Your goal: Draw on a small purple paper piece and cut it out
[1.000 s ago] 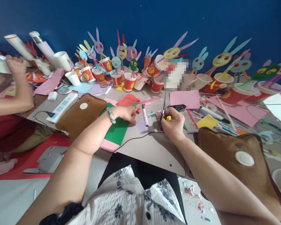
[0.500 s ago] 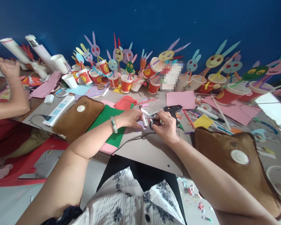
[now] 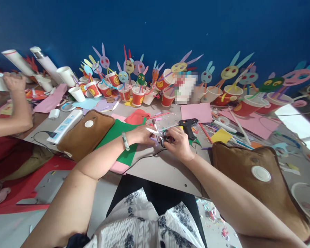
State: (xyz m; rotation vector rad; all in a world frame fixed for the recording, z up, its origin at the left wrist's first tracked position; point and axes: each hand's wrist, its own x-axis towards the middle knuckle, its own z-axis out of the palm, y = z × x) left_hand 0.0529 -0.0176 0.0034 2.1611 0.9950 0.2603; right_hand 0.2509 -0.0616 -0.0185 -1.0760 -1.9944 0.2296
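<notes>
My right hand [image 3: 180, 142] grips a pair of scissors [image 3: 153, 131] by the dark handles. The blades are parted and point left, toward my left hand [image 3: 142, 134]. The fingers of my left hand are curled, and a small piece of purple paper [image 3: 154, 141] shows at their tips, partly hidden by the scissors. Green paper [image 3: 129, 153] lies under my left wrist. Just past my right hand rests a black glue gun [image 3: 189, 126] on the table.
Red paper cups [image 3: 138, 97] with paper rabbit figures line the blue wall. Brown cushion-like pouches [image 3: 258, 193] lie on both sides, with a power strip [image 3: 67, 125] at left. Pink paper [image 3: 196, 113] and scraps cover the back. A co-worker's arm [image 3: 12, 115] reaches in at far left.
The scissors have shifted slightly left, their blades now crossing in front of my left fingertips. Both hands stay close together. The view has tilted slightly.
</notes>
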